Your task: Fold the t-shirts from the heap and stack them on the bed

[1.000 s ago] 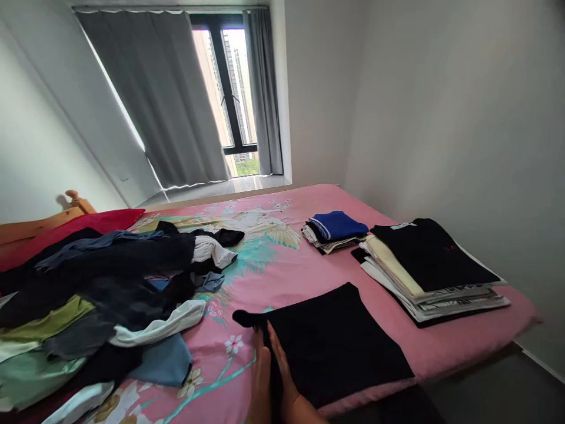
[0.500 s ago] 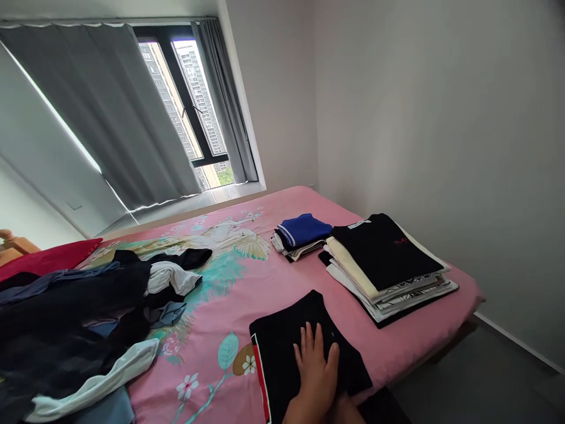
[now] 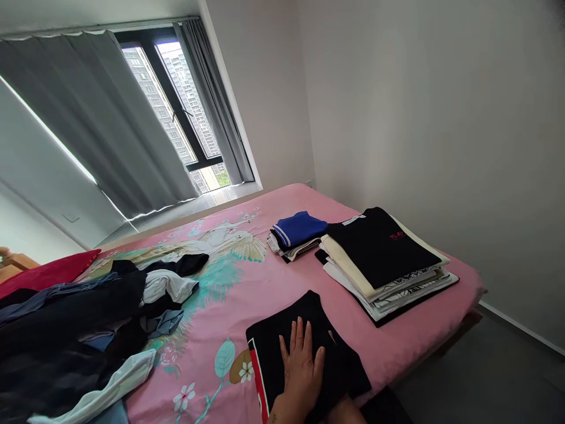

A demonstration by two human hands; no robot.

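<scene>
The left hand (image 3: pixel 302 368) lies flat on a folded black garment (image 3: pixel 338 368), its palm down, fingers stretched and slightly spread, thumb out to the side, its grip released with nothing clasped. Only a little of the right hand (image 3: pixel 346 410) shows low beside it, the rest hidden by the cloth, so whether its grip is clenched or loose cannot be told. The garment rests near the front edge of the bed, a matte, soft-looking panel with a pointed far corner and a straight red and white band down its left side. Beneath it spreads a smooth pink bedcover (image 3: pixel 269 294) printed with blossoms, leafy stems and a pale bird with feathery turquoise plumes. Beyond and to the right sits a squared stack of folded clothes (image 3: pixel 388 256), a black top with small red lettering over thin cream, white and patterned layers. Just beside it is a smaller pile (image 3: pixel 300 229), topped by bright blue fabric with white edge stripes. On the left sprawls a crumpled heap of dark clothing (image 3: pixel 66 330), a twisted white sleeve-like piece (image 3: pixel 106 386) trailing along its near side.
</scene>
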